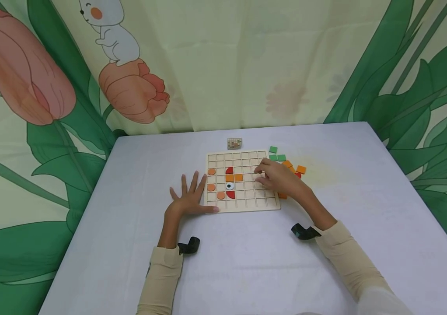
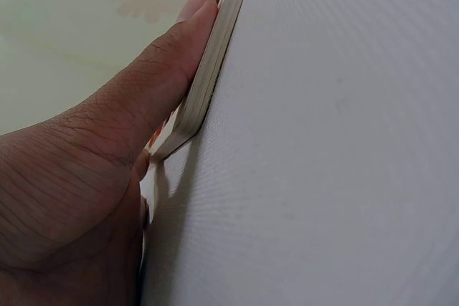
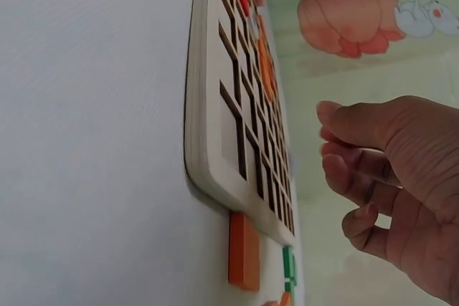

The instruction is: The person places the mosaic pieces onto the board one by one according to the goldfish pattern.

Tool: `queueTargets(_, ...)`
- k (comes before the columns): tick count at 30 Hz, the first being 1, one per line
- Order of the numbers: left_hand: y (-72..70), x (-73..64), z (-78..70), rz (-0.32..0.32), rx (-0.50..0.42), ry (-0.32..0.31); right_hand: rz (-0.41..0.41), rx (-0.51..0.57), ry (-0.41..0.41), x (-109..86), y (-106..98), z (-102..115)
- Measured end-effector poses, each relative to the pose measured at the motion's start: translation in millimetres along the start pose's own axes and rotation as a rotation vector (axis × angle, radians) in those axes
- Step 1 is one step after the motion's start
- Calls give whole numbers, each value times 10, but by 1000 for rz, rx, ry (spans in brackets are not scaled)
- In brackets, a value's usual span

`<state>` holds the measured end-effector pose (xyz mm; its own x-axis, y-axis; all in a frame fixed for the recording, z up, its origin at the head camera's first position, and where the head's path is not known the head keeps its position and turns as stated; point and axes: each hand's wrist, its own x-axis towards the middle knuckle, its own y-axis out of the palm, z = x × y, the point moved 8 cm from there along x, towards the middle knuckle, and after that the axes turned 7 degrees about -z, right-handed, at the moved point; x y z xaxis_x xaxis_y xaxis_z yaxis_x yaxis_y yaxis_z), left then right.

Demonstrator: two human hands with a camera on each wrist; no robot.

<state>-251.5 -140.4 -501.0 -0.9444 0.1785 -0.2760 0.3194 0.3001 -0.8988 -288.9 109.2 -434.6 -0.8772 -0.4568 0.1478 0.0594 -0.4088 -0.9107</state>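
Note:
A square wooden grid board lies on the table with several pieces in its cells: orange squares, salmon discs, red quarter-rounds and an eye disc. My left hand spreads its fingers along the board's left side, its thumb resting on the near left corner. Seen in the left wrist view, that thumb lies along the board's edge. Over the board's right part hovers my right hand, fingers loosely bent. The right wrist view shows nothing between the fingers of this hand.
Loose green squares and orange squares lie beside the board's right edge, partly behind the right hand. A small picture card sits beyond the board's far edge. A printed curtain hangs behind the white table.

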Motion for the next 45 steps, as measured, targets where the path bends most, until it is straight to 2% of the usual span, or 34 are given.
queueTargets(8,-1,-9,-7,-3,-1,-7,8,29,48,-271,-119,-211)
queueTargets(15,-3,-2,-8,-4,-4,-9,32,21,104,-465,-123,-388)
queueTargets(21,-8,-14,-9,-1,-14,-11,31,17,95,-580,-133,-464)
queueTargets(29,-14,-16,-17,-14,-23,0,86,17,111,-647,-70,-500)
queueTargets(45,1,-14,-14,-15,-22,5,53,20,45,-597,-14,-496)
